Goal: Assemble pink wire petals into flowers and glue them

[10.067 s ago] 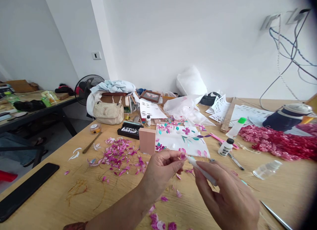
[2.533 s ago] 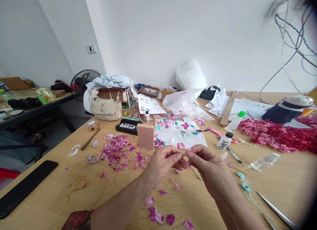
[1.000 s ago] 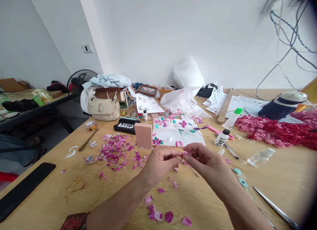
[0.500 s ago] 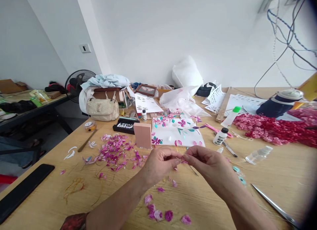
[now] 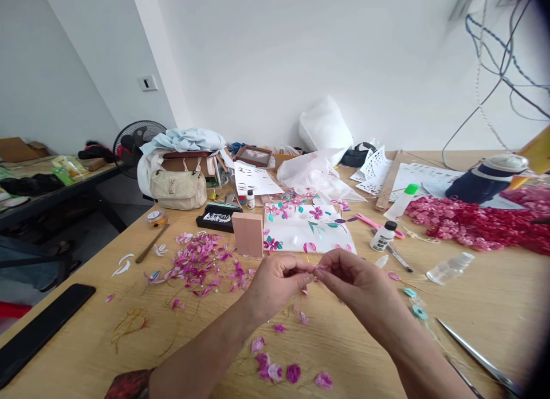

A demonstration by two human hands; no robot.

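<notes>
Your left hand (image 5: 275, 287) and right hand (image 5: 361, 281) meet above the middle of the counter (image 5: 494, 307), well in from its left edge, both pinching a small pink petal (image 5: 321, 268) that is mostly hidden in the grip. Nearer the left edge lies a heap of magenta petals (image 5: 197, 261); a wooden block (image 5: 248, 235) stands upright between it and a white sheet (image 5: 292, 227)

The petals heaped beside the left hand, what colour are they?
The petals are mostly bright magenta-pink, some paler; the head view shows them.
</notes>
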